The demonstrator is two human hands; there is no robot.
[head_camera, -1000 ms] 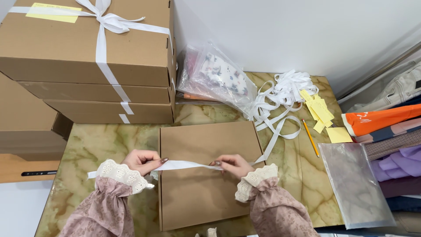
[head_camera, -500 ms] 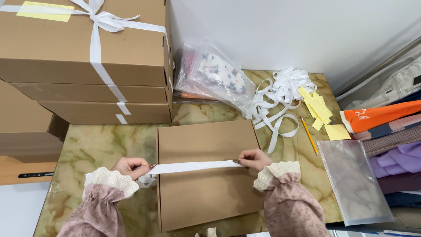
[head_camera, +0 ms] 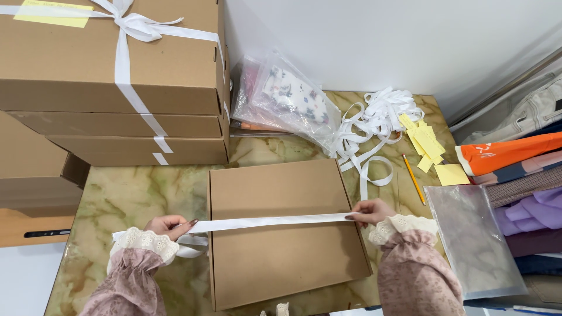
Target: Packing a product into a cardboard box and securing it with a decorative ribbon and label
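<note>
Ribbon (head_camera: 266, 222), white and flat, stretches across the top of the brown box (head_camera: 287, 257) that lies on the counter (head_camera: 129, 193) in front of us. Our left hand (head_camera: 170, 225) pinches the ribbon just past the box's left edge, where a loose loop of it hangs below the fingers. Our right hand (head_camera: 370, 212) pinches it at the box's right edge, and from there the ribbon runs up to the tangled ribbon pile (head_camera: 374, 120) near the wall. Both hands are closed on the ribbon, and it lies taut between them.

A stack of 3 boxes (head_camera: 117, 88), tied with a white bow, stands at the far left. A plastic bag (head_camera: 287, 99) holding printed fabric leans beside it. Yellow notes (head_camera: 427, 143) and a pencil (head_camera: 414, 179) lie right of the ribbon pile, and a clear sleeve (head_camera: 474, 240) rests by our right wrist. Folded clothes (head_camera: 515, 175) sit at the far right.
</note>
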